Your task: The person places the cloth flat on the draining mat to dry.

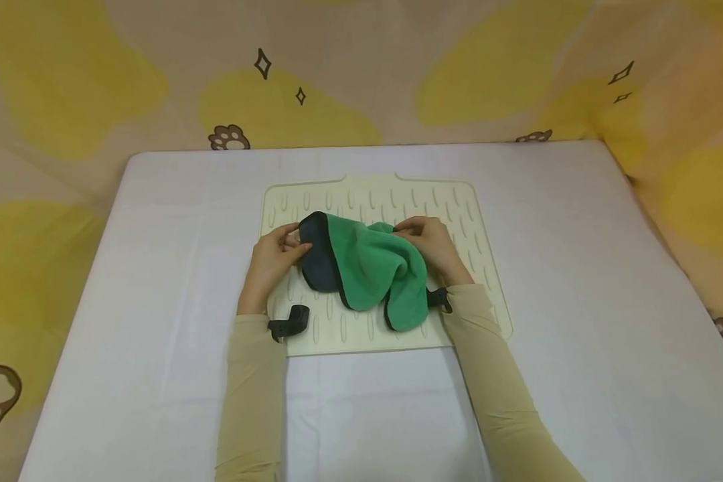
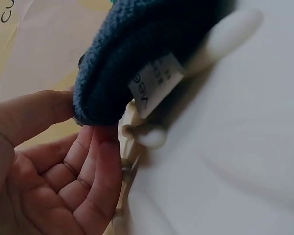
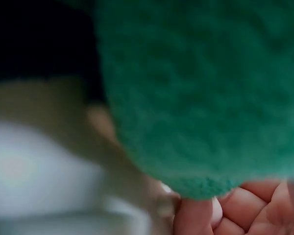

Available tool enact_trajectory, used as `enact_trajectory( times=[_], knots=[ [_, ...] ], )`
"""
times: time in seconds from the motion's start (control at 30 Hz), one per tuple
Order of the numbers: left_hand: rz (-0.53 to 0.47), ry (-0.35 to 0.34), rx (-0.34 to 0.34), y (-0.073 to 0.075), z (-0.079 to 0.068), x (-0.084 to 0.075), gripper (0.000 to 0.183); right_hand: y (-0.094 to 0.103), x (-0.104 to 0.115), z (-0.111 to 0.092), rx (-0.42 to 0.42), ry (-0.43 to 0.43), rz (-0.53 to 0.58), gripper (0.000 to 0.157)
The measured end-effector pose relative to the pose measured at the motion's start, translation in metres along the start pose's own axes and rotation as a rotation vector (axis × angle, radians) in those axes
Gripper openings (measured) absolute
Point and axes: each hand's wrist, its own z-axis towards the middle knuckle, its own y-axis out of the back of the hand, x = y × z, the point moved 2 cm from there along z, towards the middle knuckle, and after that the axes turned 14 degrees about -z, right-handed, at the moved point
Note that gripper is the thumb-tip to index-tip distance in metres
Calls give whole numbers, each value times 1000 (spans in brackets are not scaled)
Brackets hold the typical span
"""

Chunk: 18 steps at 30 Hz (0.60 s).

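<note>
A crumpled cleaning cloth (image 1: pixel 370 261), green on one face and dark blue on the other with black edging, lies bunched over a cream ridged mat. At its left end my left hand (image 1: pixel 275 258) pinches the dark blue part between thumb and fingers. The left wrist view shows the blue fabric (image 2: pixel 117 68) in that pinch, with a white label (image 2: pixel 156 84) on it. My right hand (image 1: pixel 432 244) holds the upper right of the cloth, its fingertips partly hidden by the folds. In the right wrist view the green side (image 3: pixel 201 98) covers most of those fingers.
The cream mat (image 1: pixel 476 294) with raised ridges lies under the cloth and hands, on a white-covered table (image 1: pixel 578 268). A patterned yellow and beige curtain (image 1: pixel 361 87) hangs behind the table and along its sides. Black wrist cameras (image 1: pixel 290 323) sit on both wrists.
</note>
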Motion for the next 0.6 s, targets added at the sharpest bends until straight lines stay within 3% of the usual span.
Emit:
enact_trajectory(
  times=[0.1, 0.3, 0.6],
  knots=[
    [-11, -11, -12, -1, 0, 0, 46, -1, 0, 0, -7, 16, 12, 24],
    [-153, -16, -45, 0, -1, 1, 31, -2, -3, 2, -29, 83, -15, 20],
    [-198, -39, -96, 5, -1, 4, 27, 15, -7, -2, -91, 136, 131, 18]
  ],
)
